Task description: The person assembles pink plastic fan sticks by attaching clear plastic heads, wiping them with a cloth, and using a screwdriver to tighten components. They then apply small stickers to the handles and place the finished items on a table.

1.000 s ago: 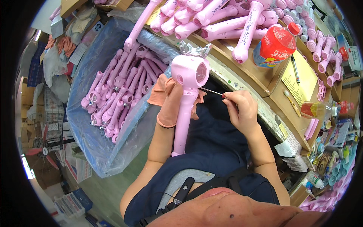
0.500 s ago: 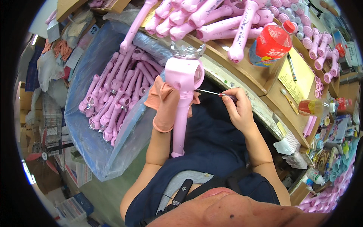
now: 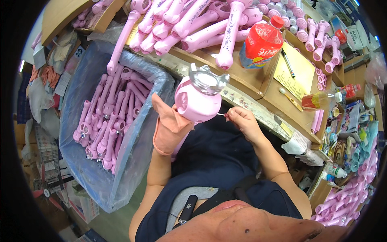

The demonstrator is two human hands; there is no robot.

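Note:
My left hand (image 3: pixel 171 131), in a loose orange glove, is closed round a pink toy wand (image 3: pixel 195 101) below its round head. A silver crown (image 3: pixel 208 79) tops the wand, which is tilted so the crown faces up and away; most of the handle is hidden behind the glove and head. My right hand (image 3: pixel 244 123) pinches a small screwdriver (image 3: pixel 221 114). Its thin shaft points left at the wand just under the head, where the tip is out of sight.
At left stands a bin lined with a blue plastic bag (image 3: pixel 107 197), holding many pink wands (image 3: pixel 107 117). More wand parts (image 3: pixel 193 24) lie on the bench ahead, beside a red drink bottle (image 3: pixel 262 42), yellow paper (image 3: pixel 296 74), a marker (image 3: pixel 288 64) and a toothbrush (image 3: pixel 290 99).
The wand has tipped, turning its crown toward my view and its side opening to the left. My right hand and screwdriver have moved slightly left and down with it. The whole view has shifted.

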